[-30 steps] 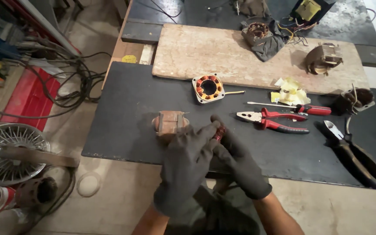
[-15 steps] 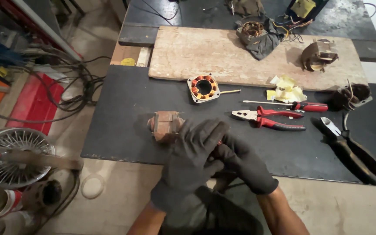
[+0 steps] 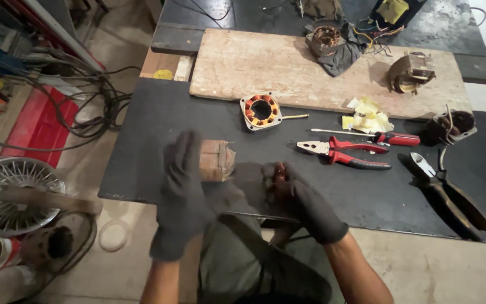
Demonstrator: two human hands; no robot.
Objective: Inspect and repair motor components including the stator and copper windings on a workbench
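Note:
Both my hands wear dark gloves over the near edge of a black table (image 3: 142, 135). My left hand (image 3: 182, 191) is flat with fingers extended, just beside a brown block-shaped coil part (image 3: 217, 160) lying on the table. My right hand (image 3: 299, 197) is curled around a small reddish-brown piece (image 3: 279, 172). What that piece is stays unclear.
A round stator with orange windings (image 3: 261, 110), red-handled pliers (image 3: 344, 153), a red screwdriver (image 3: 389, 138), black cutters (image 3: 442, 186) and yellow paper scraps (image 3: 368, 117) lie on the table. A wooden board (image 3: 288, 73) carries motor parts. Cables, a wire fan guard (image 3: 12, 188) stand left.
My hands have come apart: the left one moved left beside the brown coil part, the right one stays near the table edge with the small reddish piece.

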